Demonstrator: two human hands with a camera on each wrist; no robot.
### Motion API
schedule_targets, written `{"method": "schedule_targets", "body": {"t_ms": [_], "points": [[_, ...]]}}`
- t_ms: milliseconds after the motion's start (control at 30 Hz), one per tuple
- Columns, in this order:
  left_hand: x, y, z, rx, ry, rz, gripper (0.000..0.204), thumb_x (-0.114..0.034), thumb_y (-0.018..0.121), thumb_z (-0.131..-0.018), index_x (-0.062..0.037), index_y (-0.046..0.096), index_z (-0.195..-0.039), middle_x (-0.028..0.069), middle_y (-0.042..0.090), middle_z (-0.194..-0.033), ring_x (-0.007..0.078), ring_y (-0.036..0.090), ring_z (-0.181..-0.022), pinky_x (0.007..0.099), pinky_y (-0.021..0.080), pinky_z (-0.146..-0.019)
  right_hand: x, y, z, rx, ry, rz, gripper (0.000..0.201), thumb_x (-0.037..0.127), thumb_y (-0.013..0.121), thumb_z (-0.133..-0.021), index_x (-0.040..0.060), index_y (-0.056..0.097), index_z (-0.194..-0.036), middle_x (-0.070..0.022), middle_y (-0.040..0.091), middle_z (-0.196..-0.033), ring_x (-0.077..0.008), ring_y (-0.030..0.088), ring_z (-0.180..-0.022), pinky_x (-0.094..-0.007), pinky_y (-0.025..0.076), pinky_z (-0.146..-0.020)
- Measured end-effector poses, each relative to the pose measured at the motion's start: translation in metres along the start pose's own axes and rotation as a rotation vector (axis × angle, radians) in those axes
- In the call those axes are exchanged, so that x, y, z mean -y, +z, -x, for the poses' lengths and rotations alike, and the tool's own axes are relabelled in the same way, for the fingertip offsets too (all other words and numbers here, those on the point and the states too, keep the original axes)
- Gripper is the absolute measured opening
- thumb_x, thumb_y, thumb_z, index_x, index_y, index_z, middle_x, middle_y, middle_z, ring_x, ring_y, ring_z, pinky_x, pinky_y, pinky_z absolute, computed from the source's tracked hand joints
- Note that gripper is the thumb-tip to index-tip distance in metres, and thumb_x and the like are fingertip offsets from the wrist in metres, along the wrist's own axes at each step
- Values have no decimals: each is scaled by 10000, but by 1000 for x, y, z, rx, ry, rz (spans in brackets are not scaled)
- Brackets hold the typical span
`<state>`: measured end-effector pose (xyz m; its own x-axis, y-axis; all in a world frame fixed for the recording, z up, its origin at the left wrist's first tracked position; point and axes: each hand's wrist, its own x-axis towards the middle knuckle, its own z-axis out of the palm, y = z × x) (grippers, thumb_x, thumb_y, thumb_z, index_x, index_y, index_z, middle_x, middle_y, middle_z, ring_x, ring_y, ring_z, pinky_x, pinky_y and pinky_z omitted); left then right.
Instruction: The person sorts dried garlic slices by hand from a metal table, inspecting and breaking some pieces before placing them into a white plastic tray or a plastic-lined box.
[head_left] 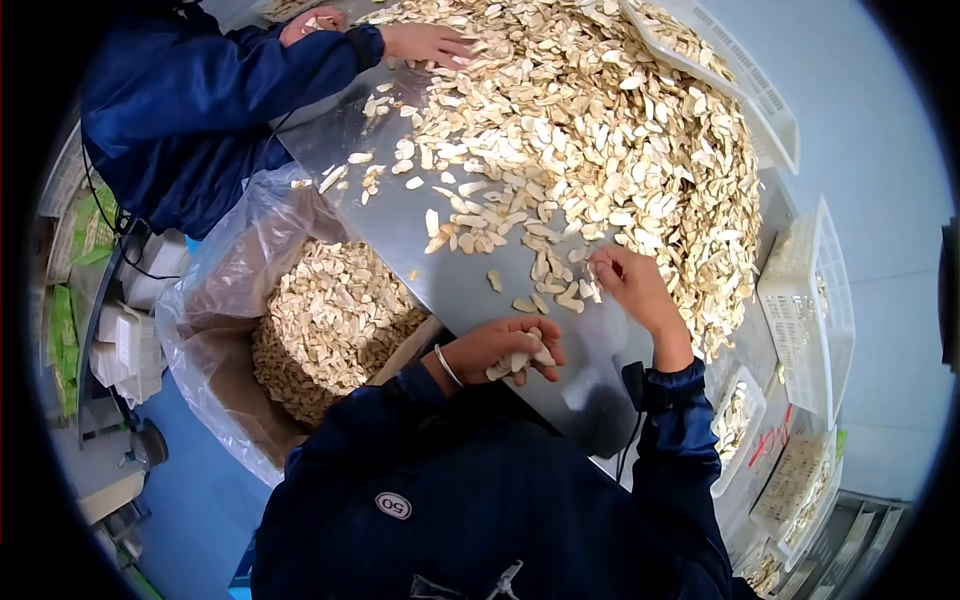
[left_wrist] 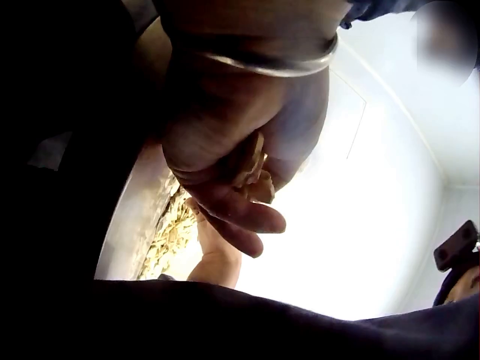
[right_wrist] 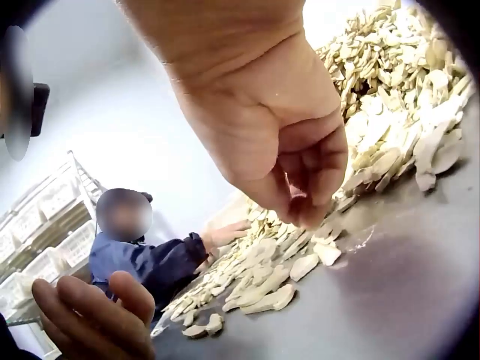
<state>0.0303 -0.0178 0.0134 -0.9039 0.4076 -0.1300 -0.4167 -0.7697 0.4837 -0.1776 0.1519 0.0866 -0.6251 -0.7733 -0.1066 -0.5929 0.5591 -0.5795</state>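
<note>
My left hand (head_left: 500,350), palm up with a white band at the wrist, grips several pale dried slices (head_left: 522,362) in its curled fingers. In the left wrist view the held slices (left_wrist: 259,180) show between the thumb and fingers. My right hand (head_left: 640,290) reaches down at the near edge of a large heap of the same slices (head_left: 640,160). Its thumb and fingers curl together, with no slice visible between the tips (right_wrist: 304,217). Right below those fingertips lies a small slice (right_wrist: 328,251) on the metal table (right_wrist: 390,292).
A box lined with clear plastic (head_left: 215,330), filled with slices, stands left of the table. Another person in a blue jacket (head_left: 220,100) reaches into the heap at the far left. White baskets (head_left: 800,310) line the right side, beside a small tray of slices (head_left: 735,425).
</note>
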Motion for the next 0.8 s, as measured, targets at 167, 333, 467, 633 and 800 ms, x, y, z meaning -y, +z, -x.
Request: {"method": "schedule_targets", "body": {"t_ms": [167, 333, 467, 633, 800], "points": [[5, -10, -1, -4, -19, 122, 268, -155, 510, -1005, -44, 539, -1247, 112, 626, -981, 232, 702, -911, 225, 559, -539, -1, 8, -10, -187, -168, 147, 156, 111, 621, -932, 41, 696, -1050, -163, 704, -877, -337, 676, -762, -387, 531, -708], [7, -12, 4, 27, 18, 122, 248, -121, 512, -990, -38, 541, -1222, 104, 603, -962, 219, 678, -895, 227, 547, -523, -1, -4, -4, -65, 33, 372, 141, 147, 601, -919, 55, 690, -977, -186, 702, -870, -395, 678, -814, -473, 536, -729], [4, -7, 2, 43, -10, 142, 199, -84, 525, -959, -41, 547, -1151, 85, 599, -957, 186, 655, -855, 225, 516, -514, -21, -1, 6, 30, 75, 387, 149, 157, 626, -911, 40, 679, -987, -191, 703, -853, -382, 682, -789, -464, 534, -710], [4, -7, 4, 77, -20, 168, 147, -84, 514, -974, -28, 540, -1107, 93, 571, -936, 162, 591, -776, 215, 470, -479, 15, -2, 7, -18, -62, 13, 176, 112, 634, -892, 33, 669, -1046, -185, 693, -829, -368, 674, -783, -433, 528, -706], [4, -6, 6, 75, 2, 166, 131, -92, 515, -982, -20, 540, -1089, 97, 563, -923, 155, 571, -741, 212, 454, -464, 23, 3, 19, 158, -50, 143, 192, 97, 660, -855, 37, 672, -1037, -170, 679, -891, -371, 665, -814, -422, 528, -726]]}}
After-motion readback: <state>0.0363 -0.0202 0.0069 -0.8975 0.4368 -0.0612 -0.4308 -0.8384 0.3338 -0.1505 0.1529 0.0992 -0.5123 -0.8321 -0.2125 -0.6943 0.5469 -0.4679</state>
